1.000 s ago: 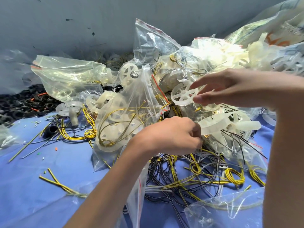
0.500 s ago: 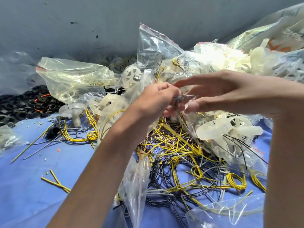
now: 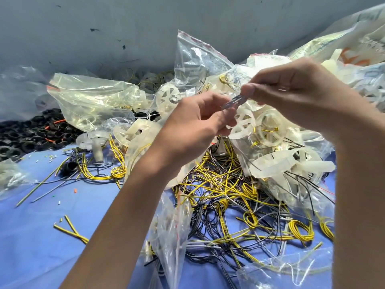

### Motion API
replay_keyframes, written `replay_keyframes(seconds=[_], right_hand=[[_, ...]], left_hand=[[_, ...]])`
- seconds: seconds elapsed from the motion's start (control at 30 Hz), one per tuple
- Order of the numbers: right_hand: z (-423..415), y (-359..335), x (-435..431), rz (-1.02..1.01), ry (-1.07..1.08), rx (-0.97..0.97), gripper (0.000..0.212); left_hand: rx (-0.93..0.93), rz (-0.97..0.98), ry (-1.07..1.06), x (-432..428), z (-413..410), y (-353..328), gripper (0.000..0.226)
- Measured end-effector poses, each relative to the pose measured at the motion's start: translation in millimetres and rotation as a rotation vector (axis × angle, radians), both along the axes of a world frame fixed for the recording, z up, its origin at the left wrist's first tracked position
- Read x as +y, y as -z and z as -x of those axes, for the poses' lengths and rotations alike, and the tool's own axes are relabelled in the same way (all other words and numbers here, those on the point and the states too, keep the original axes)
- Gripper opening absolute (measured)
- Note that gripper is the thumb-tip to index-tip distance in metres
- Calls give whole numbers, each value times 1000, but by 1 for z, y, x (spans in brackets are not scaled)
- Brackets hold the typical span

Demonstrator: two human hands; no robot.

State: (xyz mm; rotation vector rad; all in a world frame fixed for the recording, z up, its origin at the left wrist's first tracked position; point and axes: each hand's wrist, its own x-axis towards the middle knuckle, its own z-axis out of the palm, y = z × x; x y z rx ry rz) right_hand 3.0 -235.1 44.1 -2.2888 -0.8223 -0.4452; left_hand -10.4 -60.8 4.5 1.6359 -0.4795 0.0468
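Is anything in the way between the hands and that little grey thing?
Nothing visible. The left hand and the right hand both already pinch the little grey piece, one at each end, above the yellow and black wires.

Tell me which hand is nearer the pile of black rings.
Left. The left hand lies right of the pile of black rings, past a clear bag; the right hand is farther right, beyond the left hand. Both pinch a grey strip.

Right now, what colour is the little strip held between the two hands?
Pale grey, faintly silvery: the strip is blurred, but the head view shows it best.
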Motion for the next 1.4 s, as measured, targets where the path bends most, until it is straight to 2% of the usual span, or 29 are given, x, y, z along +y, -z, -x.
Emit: replay_keyframes(seconds=[0.07,0.13,0.33,0.43,0.57,0.77,0.93,1.03,1.27,1.4], right_hand=[[0,0,0,29,26,-43,22],[-1,1,1,34,58,-97,16],[-6,0,5,53,149,-280,22],[-6,1,7,24,151,-301,20],[-7,2,10,-80,153,-225,23],[-1,2,24,-371,-141,125,16],[2,3,29,-370,-247,270,27],[1,6,27,-345,-286,307,36],[-5,6,14,-310,-96,92,19],[-4,5,10,-342,-76,57,15]], left_hand=[[-8,-30,-4,0,1,0,10],[-4,-42,-4,-1,2,0,12],[2,-113,-55,-7,1,3,17],[3,-85,-42,-5,1,3,13],[-36,57,1,-2,4,-1,12],[-158,293,-56,-2,2,-8,12],[-184,400,-140,-1,-2,-6,14],[-237,360,-201,2,-3,-6,14],[-331,257,-270,13,-8,-5,16],[-337,107,-293,23,-12,-3,20]])
